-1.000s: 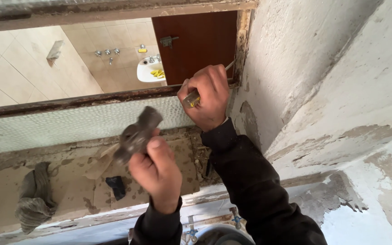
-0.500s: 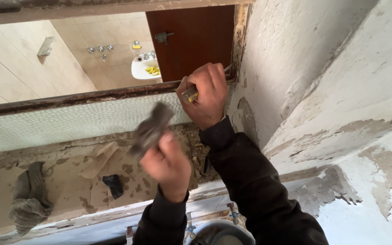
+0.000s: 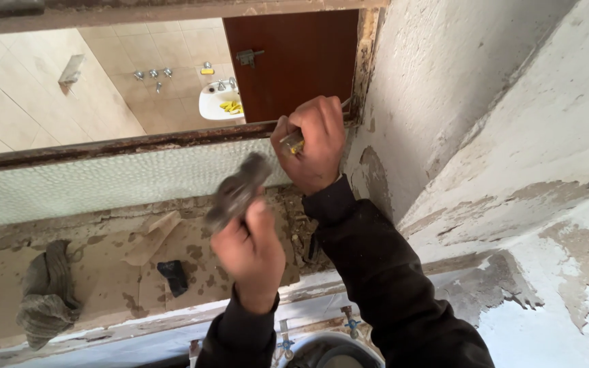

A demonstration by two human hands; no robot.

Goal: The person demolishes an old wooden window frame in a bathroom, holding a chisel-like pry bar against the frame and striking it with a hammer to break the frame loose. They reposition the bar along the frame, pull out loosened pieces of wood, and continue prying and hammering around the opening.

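My right hand (image 3: 311,143) is closed round a slim tool with a yellow handle (image 3: 293,144). Its metal tip points at the corner where the rusty metal frame bar (image 3: 124,144) meets the plaster wall (image 3: 438,82). My left hand (image 3: 250,252) is just below and to the left, gripping a grey metal tool (image 3: 236,192) that is blurred by motion. The grey tool's head is close to the yellow handle's end; whether they touch I cannot tell. Both arms wear dark sleeves.
A pane of frosted textured glass (image 3: 90,185) sits under the frame bar. On the dusty ledge lie a grey rag (image 3: 46,289), a torn paper piece (image 3: 153,235) and a small dark object (image 3: 173,277). Beyond the opening are a tiled room, a white basin (image 3: 216,102) and a brown door (image 3: 294,54). Paint peels at right.
My left hand has swung the grey tool to the right and up, closer to my right hand. The right hand has stayed at the frame corner.
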